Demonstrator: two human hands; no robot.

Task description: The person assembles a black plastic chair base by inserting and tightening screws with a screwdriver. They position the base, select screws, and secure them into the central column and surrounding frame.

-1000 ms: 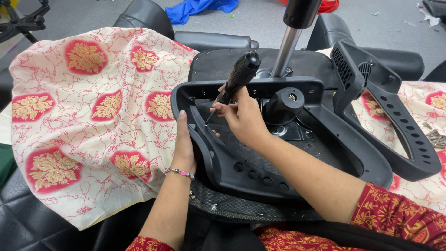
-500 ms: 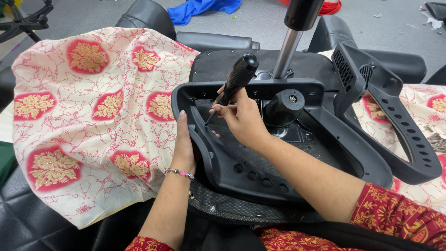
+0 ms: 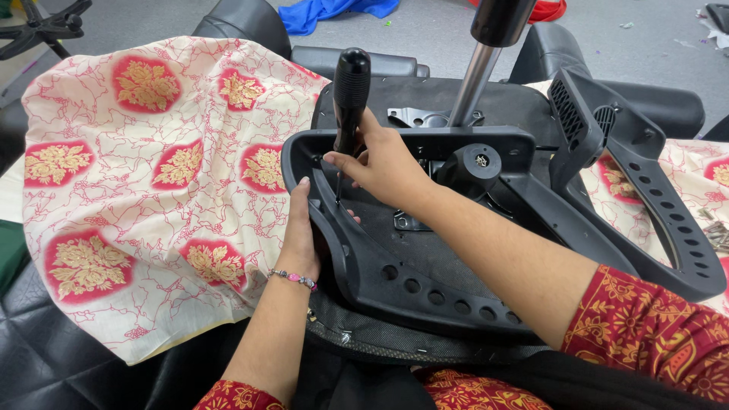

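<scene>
The upturned chair base [image 3: 425, 250] is laid across the lap, its black plastic frame filling the middle of the view, with the gas cylinder [image 3: 474, 83] rising beyond the right hand [image 3: 387, 163] and an armrest [image 3: 645, 197] lying out to that hand's right. A patterned red-and-cream cloth [image 3: 152, 190] is spread to the left of the left hand [image 3: 304, 235].

Compared with a second ago, the frame is seen closer and more from above, and the screwdriver [image 3: 349, 99] is now held nearly upright; before, its black handle was tilted away to the right. The right hand is closed around the lower handle and shaft, fingers wrapped, with the thin tip pointed down just below the fingers onto the frame's inner ledge. Whether the tip is seated in a screw cannot be told; the spot is small and shadowed.

The left hand is unchanged in place: it is pressed flat against the frame's left rim, fingers extended upward, gripping nothing but bracing the frame. A beaded bracelet [image 3: 292, 279] is worn at its wrist.

The straightened tool suggests that the tip has been lined up squarely with a fastener, so turning is judged to be in hand rather than searching.
</scene>
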